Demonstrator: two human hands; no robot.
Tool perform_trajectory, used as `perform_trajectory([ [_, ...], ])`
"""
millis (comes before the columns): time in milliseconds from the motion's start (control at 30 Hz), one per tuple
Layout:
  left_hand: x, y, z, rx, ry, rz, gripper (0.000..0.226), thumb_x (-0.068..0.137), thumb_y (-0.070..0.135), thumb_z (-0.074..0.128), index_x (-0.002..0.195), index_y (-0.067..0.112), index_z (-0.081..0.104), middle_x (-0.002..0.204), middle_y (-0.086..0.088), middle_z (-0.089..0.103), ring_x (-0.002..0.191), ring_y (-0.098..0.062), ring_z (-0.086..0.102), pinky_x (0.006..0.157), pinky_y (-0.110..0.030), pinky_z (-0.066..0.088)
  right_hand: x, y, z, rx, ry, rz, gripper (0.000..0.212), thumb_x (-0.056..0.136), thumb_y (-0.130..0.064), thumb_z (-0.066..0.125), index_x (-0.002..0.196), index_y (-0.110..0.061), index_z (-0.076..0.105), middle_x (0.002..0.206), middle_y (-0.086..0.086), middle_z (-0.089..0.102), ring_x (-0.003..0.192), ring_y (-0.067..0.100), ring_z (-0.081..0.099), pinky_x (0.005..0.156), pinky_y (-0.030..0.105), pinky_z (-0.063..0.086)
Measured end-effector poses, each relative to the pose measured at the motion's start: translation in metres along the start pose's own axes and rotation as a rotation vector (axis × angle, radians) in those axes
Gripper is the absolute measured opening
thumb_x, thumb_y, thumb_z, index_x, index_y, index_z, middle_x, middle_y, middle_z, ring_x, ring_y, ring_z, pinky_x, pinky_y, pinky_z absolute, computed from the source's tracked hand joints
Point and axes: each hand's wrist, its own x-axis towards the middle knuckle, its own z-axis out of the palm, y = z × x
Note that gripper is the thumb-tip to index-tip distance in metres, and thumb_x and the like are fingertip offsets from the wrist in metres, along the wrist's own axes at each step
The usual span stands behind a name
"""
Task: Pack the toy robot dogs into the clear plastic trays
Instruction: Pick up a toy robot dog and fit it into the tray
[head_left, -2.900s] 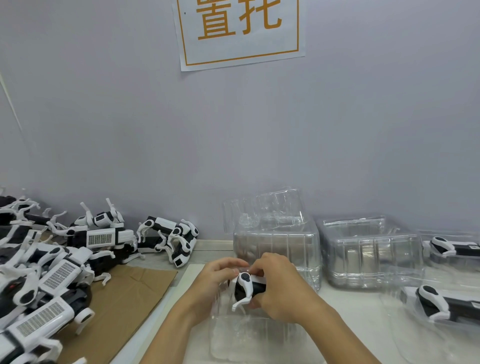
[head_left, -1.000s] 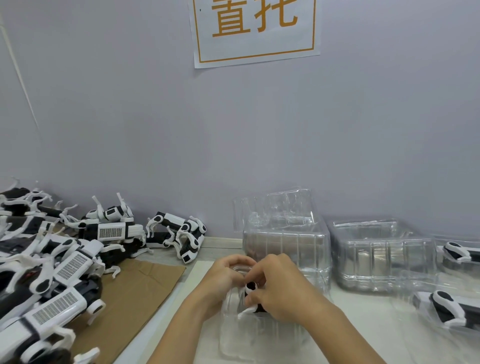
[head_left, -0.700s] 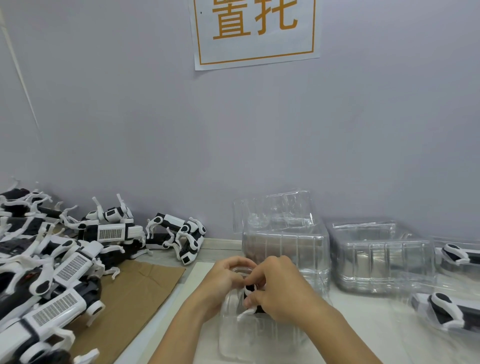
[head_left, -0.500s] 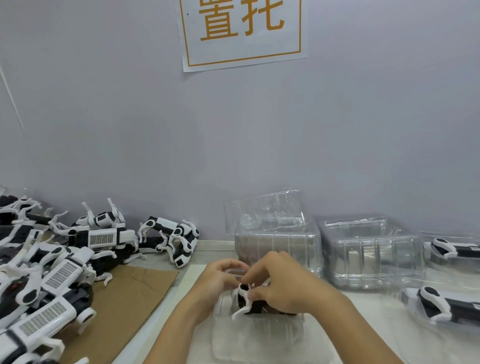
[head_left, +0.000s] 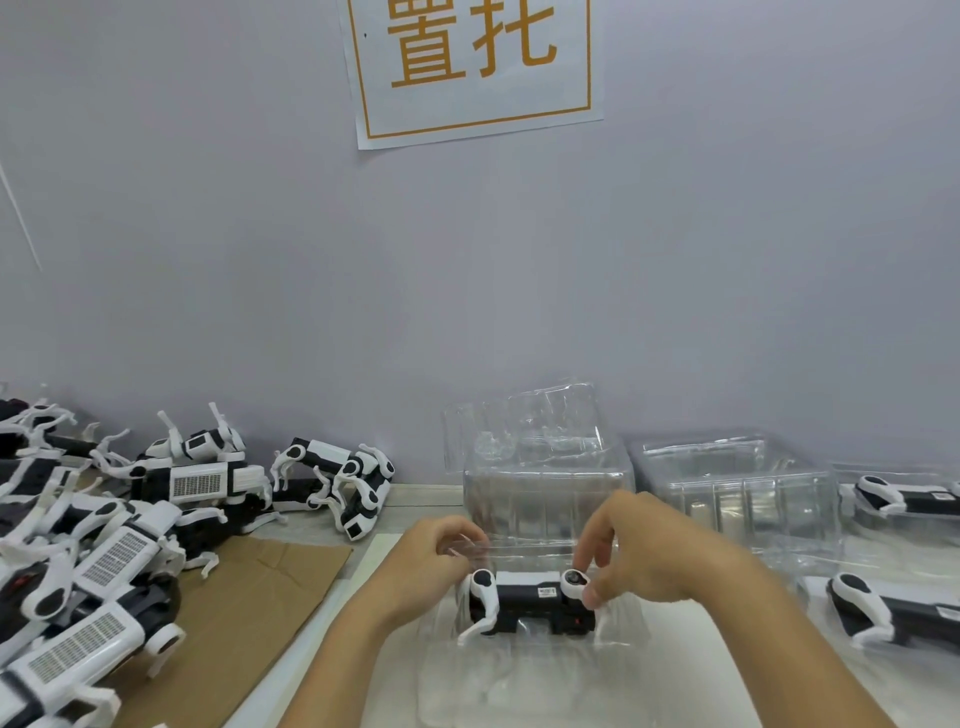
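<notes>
The head view shows a black-and-white toy robot dog (head_left: 530, 603) lying on its side in a shallow clear plastic tray (head_left: 524, 670) at the near middle of the pale tabletop (head_left: 691, 670), its folded white legs turned toward six o'clock. The right hand (head_left: 649, 551) is curled over the dog's three-o'clock end, and the round white hip joint there is pinched between thumb and fingertips. The left hand (head_left: 431, 556) is loosely curled at the nine-o'clock end; its grip seems to be on the tray's clear rim rather than on the dog, though the film is hard to make out. The seating step is judged nearly done. To finish it well, the tray should be steadied by the left hand while the body is pressed down evenly at both ends, and the thin legs should be guided into their moulded recesses, not forced, since they look easily bent. Stacks of empty clear trays (head_left: 550, 499) stand at twelve o'clock, packed trays (head_left: 883, 613) lie at three o'clock, and a heap of unpacked dogs (head_left: 130, 525) waits at nine o'clock.
</notes>
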Motion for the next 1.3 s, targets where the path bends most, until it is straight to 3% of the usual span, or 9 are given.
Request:
perform_trajectory([
  [100, -0.001, 0.001, 0.000, 0.031, -0.006, 0.033, 0.036, 0.085, -0.009, 0.051, 0.102, 0.015, 0.071, 0.109, -0.001, 0.073, 0.109, -0.026, 0.065, 0.100, -0.043, 0.050, 0.003, -0.003, 0.004, -0.004, 0.028, 0.021, 0.024, 0.071, -0.028, 0.089, 0.092, -0.028, 0.077, 0.088, -0.014, 0.068, 0.078, 0.001, 0.060, 0.065, 0.016, 0.044],
  [233, -0.002, 0.001, 0.001, 0.022, -0.010, 0.033, 0.036, 0.086, -0.009, 0.051, 0.098, 0.019, 0.070, 0.108, 0.002, 0.073, 0.110, -0.020, 0.065, 0.099, -0.037, 0.050, 0.004, -0.006, 0.007, 0.024, 0.060, 0.065, 0.022, 0.071, -0.022, 0.090, 0.090, -0.025, 0.077, 0.093, -0.011, 0.071, 0.081, 0.003, 0.063, 0.081, 0.025, 0.053],
  [367, -0.002, 0.001, 0.002, -0.016, -0.009, 0.018, 0.034, 0.086, -0.009, 0.052, 0.097, 0.018, 0.070, 0.104, 0.006, 0.074, 0.104, -0.011, 0.067, 0.096, -0.032, 0.050, 0.002, -0.009, 0.008, 0.019, 0.038, 0.085, 0.019, 0.071, -0.018, 0.090, 0.077, -0.025, 0.072, 0.080, -0.013, 0.067, 0.081, 0.009, 0.066, 0.087, 0.033, 0.057],
  [500, -0.002, 0.000, 0.003, -0.024, -0.008, 0.009, 0.034, 0.085, -0.009, 0.051, 0.099, 0.015, 0.070, 0.105, 0.004, 0.073, 0.104, -0.008, 0.066, 0.094, -0.029, 0.049, 0.004, -0.010, 0.009, 0.008, 0.062, 0.107, 0.016, 0.073, -0.017, 0.088, 0.079, -0.024, 0.075, 0.083, -0.013, 0.069, 0.084, 0.008, 0.065, 0.089, 0.035, 0.057],
  [667, -0.001, -0.002, 0.003, -0.072, -0.011, -0.007, 0.035, 0.086, -0.011, 0.049, 0.100, 0.014, 0.070, 0.109, -0.001, 0.073, 0.103, -0.009, 0.068, 0.092, -0.026, 0.050, 0.004, -0.010, 0.009, -0.028, 0.055, 0.080, 0.018, 0.073, -0.018, 0.087, 0.076, -0.026, 0.072, 0.081, -0.015, 0.066, 0.083, 0.008, 0.064, 0.086, 0.033, 0.056],
  [767, -0.001, -0.005, 0.004, -0.129, -0.020, -0.018, 0.036, 0.085, -0.012, 0.048, 0.098, 0.014, 0.070, 0.108, -0.005, 0.073, 0.107, -0.013, 0.067, 0.096, -0.030, 0.050, 0.006, -0.010, 0.008, -0.057, 0.055, 0.028, 0.011, 0.079, -0.028, 0.083, 0.086, -0.023, 0.076, 0.088, -0.012, 0.068, 0.085, 0.008, 0.065, 0.084, 0.030, 0.056],
  [933, -0.002, -0.006, 0.007, -0.224, -0.022, -0.036, 0.032, 0.087, -0.011, 0.047, 0.097, 0.010, 0.070, 0.108, -0.017, 0.072, 0.107, -0.030, 0.065, 0.090, -0.033, 0.049, 0.012, -0.026, 0.019, 0.072, 0.114, -0.167, 0.029, 0.085, -0.048, 0.073, 0.111, -0.037, 0.069, 0.102, -0.015, 0.060, 0.088, 0.001, 0.057, 0.079, 0.020, 0.046],
  [1100, -0.002, -0.004, 0.007, -0.237, -0.032, -0.037, 0.033, 0.087, -0.011, 0.044, 0.105, 0.004, 0.069, 0.104, -0.011, 0.072, 0.091, -0.009, 0.067, 0.078, -0.020, 0.049, 0.017, -0.042, 0.050, 0.145, 0.103, -0.251, 0.023, 0.083, -0.039, 0.077, 0.105, -0.031, 0.075, 0.091, -0.017, 0.062, 0.080, 0.000, 0.058, 0.076, 0.021, 0.050],
  [1300, -0.002, -0.003, 0.007, -0.248, -0.031, -0.048, 0.033, 0.087, -0.011, 0.044, 0.104, 0.004, 0.068, 0.104, -0.011, 0.073, 0.091, -0.010, 0.068, 0.080, -0.020, 0.050, 0.019, -0.044, 0.057, 0.169, 0.147, -0.206, 0.020, 0.080, -0.034, 0.081, 0.098, -0.029, 0.075, 0.079, -0.019, 0.056, 0.070, 0.000, 0.056, 0.074, 0.024, 0.052],
])
